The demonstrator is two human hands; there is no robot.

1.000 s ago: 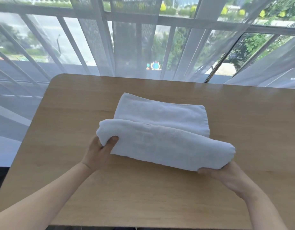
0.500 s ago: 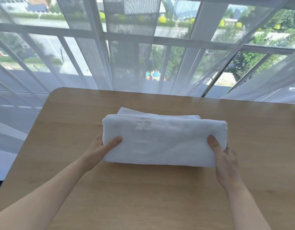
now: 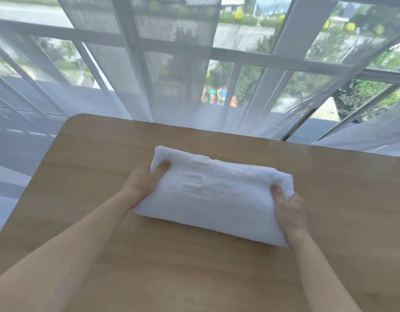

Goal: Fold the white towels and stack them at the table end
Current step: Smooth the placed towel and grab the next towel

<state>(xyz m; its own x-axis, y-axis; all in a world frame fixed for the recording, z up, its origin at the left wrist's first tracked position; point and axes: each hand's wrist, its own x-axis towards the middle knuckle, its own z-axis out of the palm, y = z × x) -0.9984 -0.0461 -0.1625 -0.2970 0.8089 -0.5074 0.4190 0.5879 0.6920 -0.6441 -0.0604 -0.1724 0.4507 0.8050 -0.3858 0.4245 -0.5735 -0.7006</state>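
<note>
Thick folded white towel [image 3: 219,199] lies crosswise on the table [image 3: 104,154]

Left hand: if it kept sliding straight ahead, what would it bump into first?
Likely nothing on the wooden table; beyond its far edge, the sheer white curtain. The left hand grips the folded white towel.

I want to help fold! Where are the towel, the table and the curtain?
towel [image 3: 219,199]: head view, middle of its top.
table [image 3: 104,158]: head view, bare wood, left side.
curtain [image 3: 172,64]: head view, sheer middle panel.

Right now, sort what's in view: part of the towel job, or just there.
Job:
white towel, folded
left hand, gripping its left end
right hand, gripping its right end
wooden table

Just there:
sheer curtain
window frame
</note>
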